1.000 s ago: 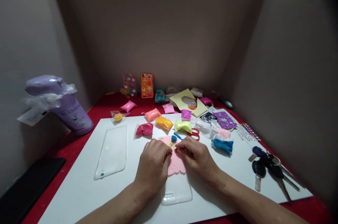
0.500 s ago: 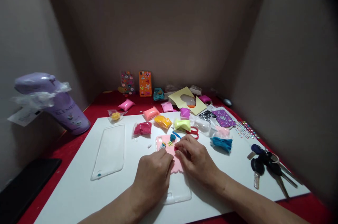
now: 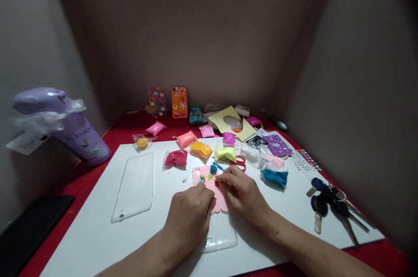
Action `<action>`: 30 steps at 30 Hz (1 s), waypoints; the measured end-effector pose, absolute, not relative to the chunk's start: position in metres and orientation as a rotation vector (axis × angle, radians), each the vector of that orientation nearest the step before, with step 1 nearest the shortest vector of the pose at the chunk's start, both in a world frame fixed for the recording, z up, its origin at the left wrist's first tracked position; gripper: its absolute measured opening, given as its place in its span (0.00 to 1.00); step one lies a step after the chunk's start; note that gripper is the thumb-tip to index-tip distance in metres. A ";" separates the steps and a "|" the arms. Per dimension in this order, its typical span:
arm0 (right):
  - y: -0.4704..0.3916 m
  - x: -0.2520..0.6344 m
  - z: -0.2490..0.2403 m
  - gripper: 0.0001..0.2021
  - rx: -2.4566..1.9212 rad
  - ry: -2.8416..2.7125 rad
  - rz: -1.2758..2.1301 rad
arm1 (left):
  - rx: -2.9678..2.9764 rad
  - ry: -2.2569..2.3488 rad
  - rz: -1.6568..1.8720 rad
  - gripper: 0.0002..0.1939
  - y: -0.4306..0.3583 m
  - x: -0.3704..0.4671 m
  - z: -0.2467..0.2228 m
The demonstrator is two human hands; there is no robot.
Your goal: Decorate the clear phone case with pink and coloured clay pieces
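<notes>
In the head view, the pink layer [image 3: 219, 196] on the clear case [image 3: 224, 242] lies between the person's two hands, its long axis running away from the body. The right hand [image 3: 243, 190] stands at its right edge, thumb and fingertips nearly together and seemingly pinching a small red piece [image 3: 217, 184] just over the pink surface. That hand is also the nearer one to the teal lump [image 3: 213, 169] and the yellow striped piece [image 3: 210, 177], both toward the far end. The left hand [image 3: 191, 207] rests loosely curled over the left side; whether it grips anything cannot be told. The pink layer looks matte and soft like clay, ending in a scalloped near edge, while the case is glossy, see-through and rounded at the corners. To the left, a similar transparent case [image 3: 135, 187] lies flat on the smooth white board [image 3: 91, 224]. Beyond the hands sit puffy, crinkled packets: dark red [image 3: 176, 158], orange-yellow [image 3: 201, 150] and lime [image 3: 225, 153], beside red-handled scissors [image 3: 241, 163].
</notes>
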State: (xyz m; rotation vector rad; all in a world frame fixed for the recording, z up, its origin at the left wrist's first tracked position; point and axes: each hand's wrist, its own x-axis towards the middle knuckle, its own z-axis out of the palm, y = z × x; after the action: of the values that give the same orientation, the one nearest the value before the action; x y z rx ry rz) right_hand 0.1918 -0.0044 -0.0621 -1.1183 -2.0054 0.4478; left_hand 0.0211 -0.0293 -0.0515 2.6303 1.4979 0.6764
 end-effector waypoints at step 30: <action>-0.009 0.190 -0.056 0.06 -1.243 -2.030 0.410 | 2.597 1.481 0.689 0.09 -0.030 0.020 -0.049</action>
State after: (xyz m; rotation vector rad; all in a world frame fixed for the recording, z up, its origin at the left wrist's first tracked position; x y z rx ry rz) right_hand 0.1899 -0.0091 -0.0560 -1.2427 -2.0302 0.4099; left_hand 0.0200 -0.0297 -0.0493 2.5969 1.4811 0.6886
